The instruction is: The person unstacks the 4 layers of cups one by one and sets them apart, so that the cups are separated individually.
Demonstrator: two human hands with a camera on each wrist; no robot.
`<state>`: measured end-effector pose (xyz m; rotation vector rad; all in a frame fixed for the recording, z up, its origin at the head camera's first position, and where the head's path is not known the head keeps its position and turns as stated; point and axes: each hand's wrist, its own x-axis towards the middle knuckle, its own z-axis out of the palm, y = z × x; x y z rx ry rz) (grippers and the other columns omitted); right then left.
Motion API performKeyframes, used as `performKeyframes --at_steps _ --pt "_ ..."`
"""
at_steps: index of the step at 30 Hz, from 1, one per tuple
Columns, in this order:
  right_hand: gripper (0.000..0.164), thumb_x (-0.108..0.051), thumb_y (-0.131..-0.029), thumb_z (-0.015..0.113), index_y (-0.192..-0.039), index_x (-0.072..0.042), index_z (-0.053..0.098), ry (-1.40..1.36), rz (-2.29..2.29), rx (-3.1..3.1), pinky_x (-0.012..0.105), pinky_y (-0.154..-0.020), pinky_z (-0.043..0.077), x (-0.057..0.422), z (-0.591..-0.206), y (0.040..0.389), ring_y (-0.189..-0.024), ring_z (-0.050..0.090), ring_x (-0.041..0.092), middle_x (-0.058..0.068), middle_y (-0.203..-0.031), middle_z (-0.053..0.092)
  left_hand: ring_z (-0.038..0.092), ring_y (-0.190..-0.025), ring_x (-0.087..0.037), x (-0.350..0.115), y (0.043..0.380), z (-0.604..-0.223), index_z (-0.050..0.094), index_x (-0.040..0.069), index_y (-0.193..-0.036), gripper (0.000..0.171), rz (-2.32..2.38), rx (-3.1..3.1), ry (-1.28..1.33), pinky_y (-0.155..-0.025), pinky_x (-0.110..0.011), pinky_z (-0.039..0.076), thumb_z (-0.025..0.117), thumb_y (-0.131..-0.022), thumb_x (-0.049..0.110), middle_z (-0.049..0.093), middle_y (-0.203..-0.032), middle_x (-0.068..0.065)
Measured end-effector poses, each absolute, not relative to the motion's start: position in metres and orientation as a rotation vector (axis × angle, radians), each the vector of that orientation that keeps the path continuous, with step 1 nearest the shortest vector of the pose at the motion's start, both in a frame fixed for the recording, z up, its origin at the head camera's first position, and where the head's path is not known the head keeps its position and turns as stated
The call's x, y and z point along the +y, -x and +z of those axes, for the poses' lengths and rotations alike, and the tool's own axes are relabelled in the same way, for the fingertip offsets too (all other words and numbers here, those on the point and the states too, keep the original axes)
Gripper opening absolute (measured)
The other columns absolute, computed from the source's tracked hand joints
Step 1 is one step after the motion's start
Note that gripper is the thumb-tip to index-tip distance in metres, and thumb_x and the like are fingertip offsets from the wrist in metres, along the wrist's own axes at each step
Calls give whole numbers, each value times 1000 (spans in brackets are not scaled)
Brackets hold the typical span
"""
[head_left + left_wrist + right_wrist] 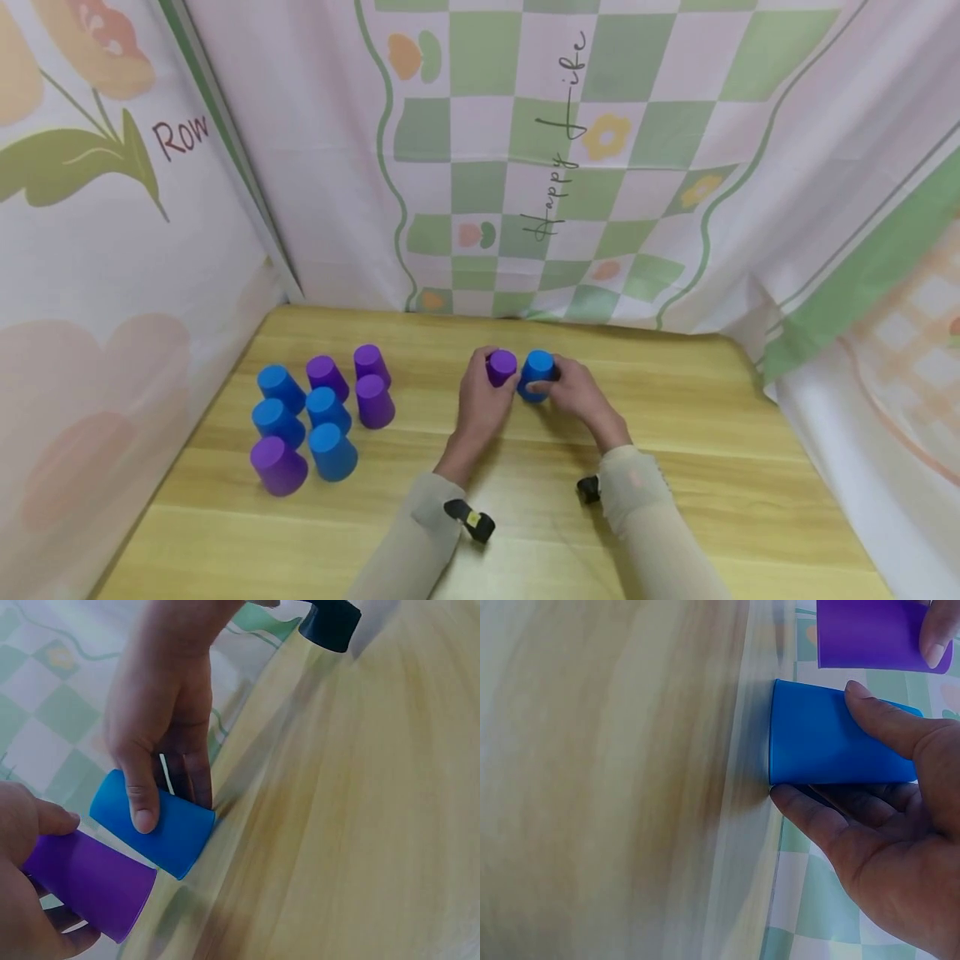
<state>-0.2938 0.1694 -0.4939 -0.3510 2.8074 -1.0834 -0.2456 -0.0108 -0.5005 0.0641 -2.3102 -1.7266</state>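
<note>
Near the back of the wooden table, my left hand [483,400] holds an upside-down purple cup [502,367] between thumb and fingers. In the right wrist view the rim of that purple cup [874,637] appears slightly above the tabletop. Just to its right, my right hand [581,392] grips an upside-down blue cup [537,377], thumb on the near side. The blue cup [154,825] has its rim at the table surface. A small gap separates the two cups in the head view.
On the left of the table [420,517] stands a loose group of several upturned cups, among them a blue cup [333,452] and a purple cup [279,465]. A patterned curtain [555,167] hangs along the back edge, with more cloth on both sides.
</note>
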Motion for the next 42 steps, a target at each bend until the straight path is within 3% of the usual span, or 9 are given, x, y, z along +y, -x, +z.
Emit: performKeyframes --at_steps 11,18,31,42 --pt "39 -26 -97 76 -123 1 68 355 -1079 2806 60 -104 54 169 -495 293 -116 67 40 24 -123 72 62 -132 -32 -17 238 -500 55 5 -143 57 -1716 -2297 -92 -113 -48 52 81 -93 14 64 -139 -15" --pt "40 -26 -96 77 -123 2 67 355 -1092 2797 60 -104 54 168 -496 291 -117 67 42 25 -124 72 62 -132 -34 -24 231 -500 56 7 -140 56 -1746 -2246 -117 -113 -49 52 82 -91 7 64 -140 -16" --pt "43 -29 -96 77 -124 1 66 349 -1081 2796 61 -105 53 167 -496 292 -119 66 43 25 -126 71 59 -136 -34 -40 221 -495 55 10 -142 54 -1769 -2252 -201 -114 -51 51 78 -93 8 62 -143 -15" --pt "44 -31 -98 76 -126 1 64 347 -1079 2775 61 -102 54 169 -494 293 -119 65 43 26 -128 69 61 -132 -38 -58 214 -494 57 5 -138 54 -1740 -2184 -249 -113 -54 50 80 -90 4 64 -140 -20"
